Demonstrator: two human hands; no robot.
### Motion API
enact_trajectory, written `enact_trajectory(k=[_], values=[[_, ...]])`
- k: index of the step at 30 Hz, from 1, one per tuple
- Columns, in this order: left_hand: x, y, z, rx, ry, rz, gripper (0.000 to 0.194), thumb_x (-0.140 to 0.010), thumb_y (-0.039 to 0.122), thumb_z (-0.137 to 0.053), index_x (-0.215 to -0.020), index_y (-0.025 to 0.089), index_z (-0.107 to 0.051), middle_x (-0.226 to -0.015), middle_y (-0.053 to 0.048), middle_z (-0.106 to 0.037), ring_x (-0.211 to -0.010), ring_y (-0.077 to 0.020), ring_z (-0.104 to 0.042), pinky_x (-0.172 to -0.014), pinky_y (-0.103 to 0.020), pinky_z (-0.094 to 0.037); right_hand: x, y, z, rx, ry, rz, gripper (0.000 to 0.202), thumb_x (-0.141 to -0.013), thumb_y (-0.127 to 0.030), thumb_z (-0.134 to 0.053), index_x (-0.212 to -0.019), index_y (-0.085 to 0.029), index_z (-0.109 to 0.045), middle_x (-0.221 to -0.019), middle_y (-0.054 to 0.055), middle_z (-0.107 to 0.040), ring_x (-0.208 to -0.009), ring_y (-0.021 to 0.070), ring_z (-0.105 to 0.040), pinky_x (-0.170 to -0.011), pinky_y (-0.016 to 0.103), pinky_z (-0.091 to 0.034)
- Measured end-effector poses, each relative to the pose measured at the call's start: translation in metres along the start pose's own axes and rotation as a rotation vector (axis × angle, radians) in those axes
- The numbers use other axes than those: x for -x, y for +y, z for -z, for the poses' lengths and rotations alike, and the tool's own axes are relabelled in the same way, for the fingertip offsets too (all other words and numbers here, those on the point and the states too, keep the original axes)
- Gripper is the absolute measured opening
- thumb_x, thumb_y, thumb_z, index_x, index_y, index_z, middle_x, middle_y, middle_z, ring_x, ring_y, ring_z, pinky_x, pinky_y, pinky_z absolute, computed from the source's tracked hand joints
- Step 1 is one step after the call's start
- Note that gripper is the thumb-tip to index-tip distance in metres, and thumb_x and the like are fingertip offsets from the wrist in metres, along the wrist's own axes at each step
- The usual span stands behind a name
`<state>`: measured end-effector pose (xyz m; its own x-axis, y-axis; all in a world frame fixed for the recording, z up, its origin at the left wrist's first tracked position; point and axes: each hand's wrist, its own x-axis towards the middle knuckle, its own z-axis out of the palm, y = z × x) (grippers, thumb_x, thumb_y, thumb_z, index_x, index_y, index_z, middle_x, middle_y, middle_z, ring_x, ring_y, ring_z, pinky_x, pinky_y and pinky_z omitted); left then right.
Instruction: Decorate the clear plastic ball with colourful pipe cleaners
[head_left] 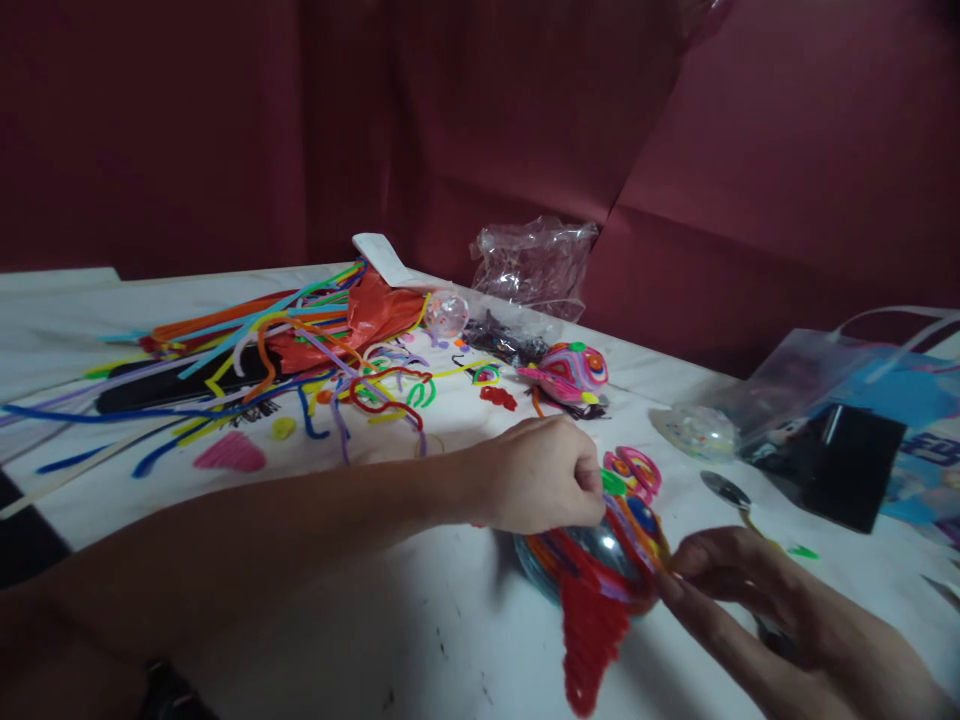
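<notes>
A clear ball wound with colourful pipe cleaners, shaped like a fish [600, 572], rests on the white table, its red tapering fin [592, 640] hanging toward me. My left hand [544, 475] reaches across from the left and is closed over the top of the fish; its fingertips are hidden. On the right side, my right hand [795, 620] pinches the fish's edge near a yellow-orange strip between thumb and fingers. Pink and red coils [634, 472] stand out at its far side, next to a green piece [613, 483].
A second pipe-cleaner fish [574, 372] sits farther back. Loose pipe cleaners [255, 330] spill from an orange bag [375, 310] on the left. A clear plastic bag [532, 265], a clear ball [448, 313], a spoon [726, 490] and a black phone-like slab [855, 465] lie around.
</notes>
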<state>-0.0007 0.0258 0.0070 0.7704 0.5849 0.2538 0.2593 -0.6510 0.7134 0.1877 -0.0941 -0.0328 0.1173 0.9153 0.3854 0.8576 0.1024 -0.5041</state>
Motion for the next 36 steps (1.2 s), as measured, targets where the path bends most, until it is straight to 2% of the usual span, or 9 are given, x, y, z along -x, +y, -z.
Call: enact_trajectory(k=[5, 10, 15, 20, 26, 31, 36], values=[[0.000, 0.007, 0.000, -0.028, -0.004, 0.056, 0.004, -0.066, 0.017, -0.058, -0.065, 0.014, -0.061, -0.081, -0.004, -0.063, -0.075, -0.0141, -0.057, -0.065, -0.022, -0.042, -0.007, -0.009, -0.003, -0.098, -0.032, 0.036, 0.026, -0.082, -0.047, -0.051, -0.071, -0.024, -0.059, -0.066, 0.001, -0.065, -0.062, 0.0162, -0.064, -0.053, 0.018, -0.051], [0.000, 0.008, -0.001, -0.032, 0.009, 0.066, 0.003, -0.066, 0.017, -0.059, -0.064, 0.014, -0.061, -0.080, -0.004, -0.063, -0.074, -0.0146, -0.057, -0.064, -0.022, -0.042, -0.009, -0.010, -0.003, -0.084, -0.019, 0.038, 0.024, -0.080, -0.043, -0.051, -0.068, -0.024, -0.059, -0.062, 0.000, -0.064, -0.058, 0.0155, -0.063, -0.049, 0.016, -0.049], [0.000, 0.008, -0.002, -0.023, 0.022, 0.057, 0.003, -0.065, 0.016, -0.060, -0.063, 0.014, -0.060, -0.076, -0.004, -0.062, -0.070, -0.0133, -0.055, -0.063, -0.022, -0.041, -0.012, -0.014, -0.001, -0.055, 0.019, 0.103, 0.018, -0.078, -0.036, -0.052, -0.066, -0.025, -0.060, -0.059, -0.002, -0.064, -0.050, 0.0135, -0.063, -0.043, 0.014, -0.047], [-0.001, 0.008, -0.004, -0.009, 0.033, 0.065, 0.002, -0.064, 0.016, -0.060, -0.062, 0.014, -0.060, -0.075, -0.003, -0.062, -0.070, -0.0126, -0.055, -0.064, -0.022, -0.041, -0.011, -0.015, -0.001, -0.005, 0.022, 0.131, 0.015, -0.077, -0.035, -0.052, -0.068, -0.025, -0.059, -0.059, -0.003, -0.064, -0.049, 0.0131, -0.061, -0.042, 0.014, -0.046], [-0.002, 0.003, -0.004, 0.015, 0.027, 0.048, 0.004, -0.061, 0.018, -0.059, -0.059, 0.014, -0.059, -0.077, -0.003, -0.063, -0.073, -0.0138, -0.057, -0.066, -0.022, -0.043, -0.006, -0.014, -0.002, 0.026, -0.021, 0.033, 0.025, -0.078, -0.045, -0.050, -0.065, -0.025, -0.058, -0.060, -0.003, -0.062, -0.053, 0.0139, -0.060, -0.043, 0.017, -0.045], [-0.002, 0.001, -0.005, 0.026, 0.039, 0.054, 0.005, -0.060, 0.019, -0.058, -0.060, 0.015, -0.060, -0.076, -0.003, -0.062, -0.070, -0.0127, -0.057, -0.064, -0.021, -0.043, -0.008, -0.011, -0.001, 0.039, -0.133, -0.064, 0.029, -0.078, -0.050, -0.049, -0.070, -0.024, -0.060, -0.067, -0.001, -0.063, -0.059, 0.0163, -0.061, -0.049, 0.020, -0.047], [-0.001, 0.002, -0.006, 0.047, 0.046, 0.050, 0.005, -0.059, 0.019, -0.057, -0.059, 0.015, -0.060, -0.074, -0.002, -0.062, -0.067, -0.0116, -0.055, -0.061, -0.020, -0.042, -0.014, -0.028, 0.001, 0.076, -0.119, -0.154, 0.035, -0.070, -0.054, -0.043, -0.061, -0.025, -0.059, -0.062, 0.001, -0.062, -0.055, 0.0178, -0.059, -0.047, 0.024, -0.046]])
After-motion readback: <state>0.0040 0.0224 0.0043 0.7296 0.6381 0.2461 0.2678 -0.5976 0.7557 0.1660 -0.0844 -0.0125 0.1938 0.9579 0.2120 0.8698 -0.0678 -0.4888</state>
